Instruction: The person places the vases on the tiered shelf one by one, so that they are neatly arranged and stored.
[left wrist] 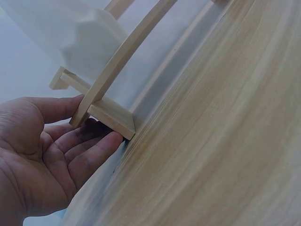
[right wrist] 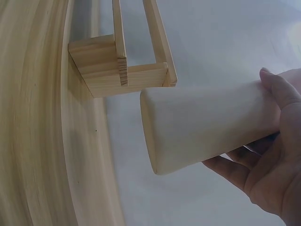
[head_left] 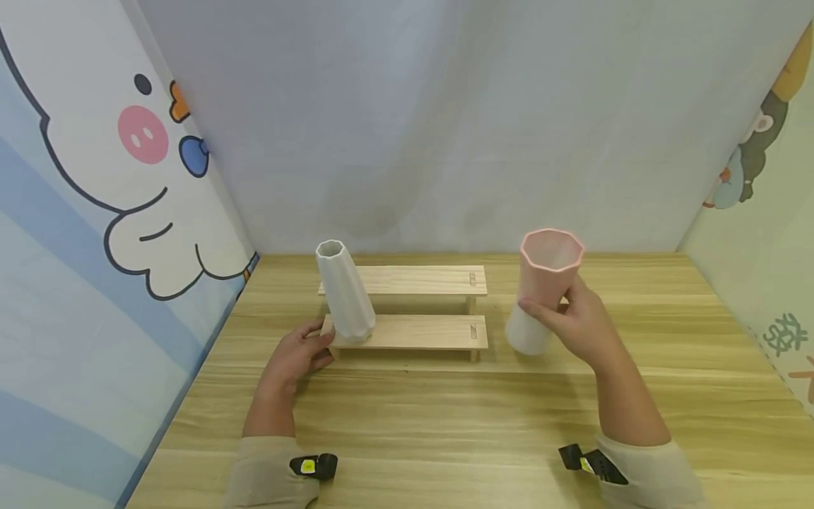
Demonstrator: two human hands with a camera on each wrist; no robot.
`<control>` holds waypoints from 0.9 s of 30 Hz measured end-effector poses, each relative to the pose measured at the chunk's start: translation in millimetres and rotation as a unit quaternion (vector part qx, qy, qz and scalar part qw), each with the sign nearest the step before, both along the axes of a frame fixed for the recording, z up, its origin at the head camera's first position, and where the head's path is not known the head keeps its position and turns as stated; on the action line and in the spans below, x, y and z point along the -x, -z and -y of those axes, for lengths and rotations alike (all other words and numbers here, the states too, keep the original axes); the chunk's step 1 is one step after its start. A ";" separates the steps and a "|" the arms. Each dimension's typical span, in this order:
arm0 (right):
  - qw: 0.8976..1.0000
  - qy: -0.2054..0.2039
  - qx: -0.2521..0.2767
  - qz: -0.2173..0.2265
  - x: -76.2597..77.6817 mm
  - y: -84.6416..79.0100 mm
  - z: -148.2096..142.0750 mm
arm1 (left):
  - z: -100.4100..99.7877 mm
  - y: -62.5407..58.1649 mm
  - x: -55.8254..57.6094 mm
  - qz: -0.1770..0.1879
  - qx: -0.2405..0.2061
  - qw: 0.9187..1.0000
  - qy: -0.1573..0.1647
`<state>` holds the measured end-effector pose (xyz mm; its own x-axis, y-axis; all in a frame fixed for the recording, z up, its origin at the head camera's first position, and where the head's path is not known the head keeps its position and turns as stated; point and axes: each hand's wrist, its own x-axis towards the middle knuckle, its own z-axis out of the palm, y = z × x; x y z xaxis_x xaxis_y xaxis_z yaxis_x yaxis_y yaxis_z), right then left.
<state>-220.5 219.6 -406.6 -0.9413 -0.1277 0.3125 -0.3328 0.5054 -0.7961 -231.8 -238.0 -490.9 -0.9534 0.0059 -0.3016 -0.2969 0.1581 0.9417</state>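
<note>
A small two-step wooden shelf [head_left: 407, 332] stands on the table, and a white faceted vase [head_left: 346, 293] stands at the left end of its lower step. My left hand [head_left: 300, 355] grips that left end; in the left wrist view the thumb lies on the board's edge and the fingers [left wrist: 96, 157] are at the side support [left wrist: 113, 120]. To the right of the shelf, my right hand [head_left: 581, 322] holds a pink-and-white vase [head_left: 547, 283] around its upper part, open mouth up. The right wrist view shows this vase's base [right wrist: 149, 134] raised off the table.
The wood-grain table [head_left: 407, 431] runs back to a plain grey backdrop [head_left: 407, 127]. A cartoon-printed panel [head_left: 76, 247] rises on the left, and another printed panel [head_left: 763, 233] on the right. The shelf's upper step [head_left: 420, 280] lies behind the lower one.
</note>
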 end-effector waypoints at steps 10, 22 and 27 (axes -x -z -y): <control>1.000 -0.011 0.011 0.000 -0.5 0.8 8.2 | 1.0 2.1 2.0 0.002 -0.005 1.000 0.002; 1.000 -0.021 0.008 0.009 1.5 6.2 16.8 | 2.5 5.2 3.0 -0.001 -0.009 1.000 -0.002; 1.000 -0.025 0.009 0.009 3.6 7.2 19.8 | 2.0 4.7 2.9 -0.003 -0.005 1.000 -0.003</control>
<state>-224.2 199.8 -413.8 -0.9392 -0.1687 0.2992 -0.3434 0.4734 -0.8112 -234.7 -240.0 -495.5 -0.9552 0.0041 -0.2959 -0.2921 0.1463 0.9451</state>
